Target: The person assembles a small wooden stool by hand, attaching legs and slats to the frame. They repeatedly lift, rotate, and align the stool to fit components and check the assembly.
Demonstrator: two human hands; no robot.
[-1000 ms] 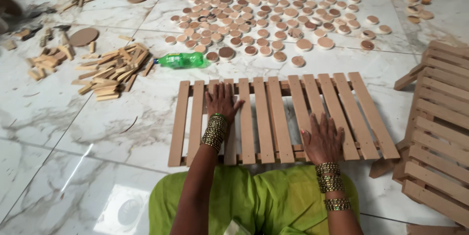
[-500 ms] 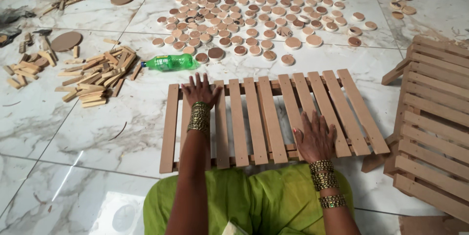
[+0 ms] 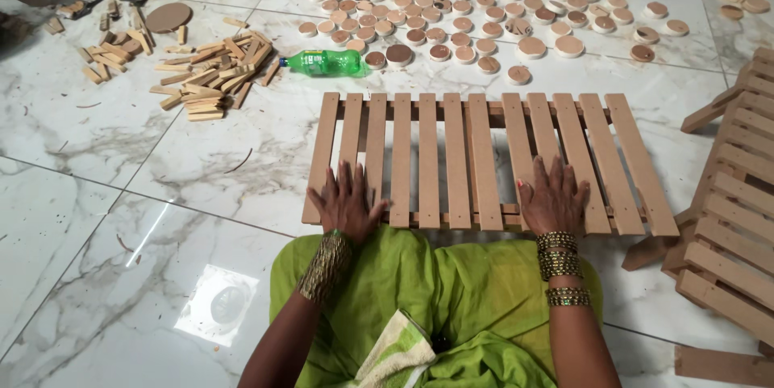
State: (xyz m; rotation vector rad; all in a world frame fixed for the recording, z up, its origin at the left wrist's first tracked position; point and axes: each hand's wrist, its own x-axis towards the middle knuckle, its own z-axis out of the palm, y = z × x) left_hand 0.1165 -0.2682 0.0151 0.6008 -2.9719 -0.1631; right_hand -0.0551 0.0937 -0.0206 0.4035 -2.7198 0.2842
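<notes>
Both my hands lie flat, palms down, fingers spread.

My left hand sits at the lower left, its 4 fingers fanned forward and the thumb angled out to the right, a wide gold-coloured cuff wrapped around the wrist just behind it. My right hand sits well apart from it at the lower right, fingers pointing away from me and a little closer together, with 3 beaded bangles stacked along the wrist and forearm. Both forearms run up from the bottom edge, bare below the bangles, angled slightly inward toward my lap. Neither hand grips anything; both are open and pressed down.
</notes>
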